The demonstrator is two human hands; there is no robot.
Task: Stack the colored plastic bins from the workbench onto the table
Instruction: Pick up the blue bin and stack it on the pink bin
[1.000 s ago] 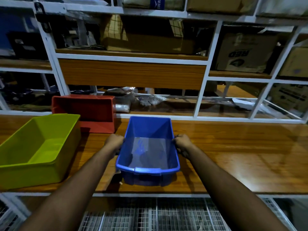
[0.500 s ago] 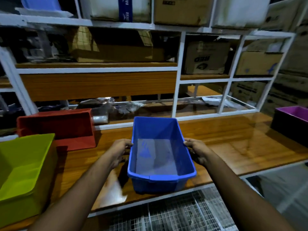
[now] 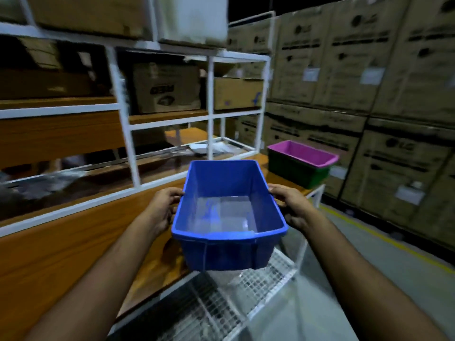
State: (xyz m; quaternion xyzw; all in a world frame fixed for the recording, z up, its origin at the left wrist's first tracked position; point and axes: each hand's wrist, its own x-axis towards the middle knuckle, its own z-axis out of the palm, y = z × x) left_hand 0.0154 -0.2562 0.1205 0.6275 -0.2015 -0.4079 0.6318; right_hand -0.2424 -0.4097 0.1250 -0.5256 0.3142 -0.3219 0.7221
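1. One head view looks forward and down, close over the bin held in both hands.
2. It faces the shelves on the left; far right boxes seem blurred.

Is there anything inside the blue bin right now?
No, the blue bin, held by the left hand and right hand, shows only its bare floor.

Both hands hold a blue bin by its long sides, the left hand and the right hand gripping the rim, with the bin lifted over the front edge of the wooden workbench. Further right, a pink bin sits nested in a dark green bin, with stacked cardboard boxes behind them.
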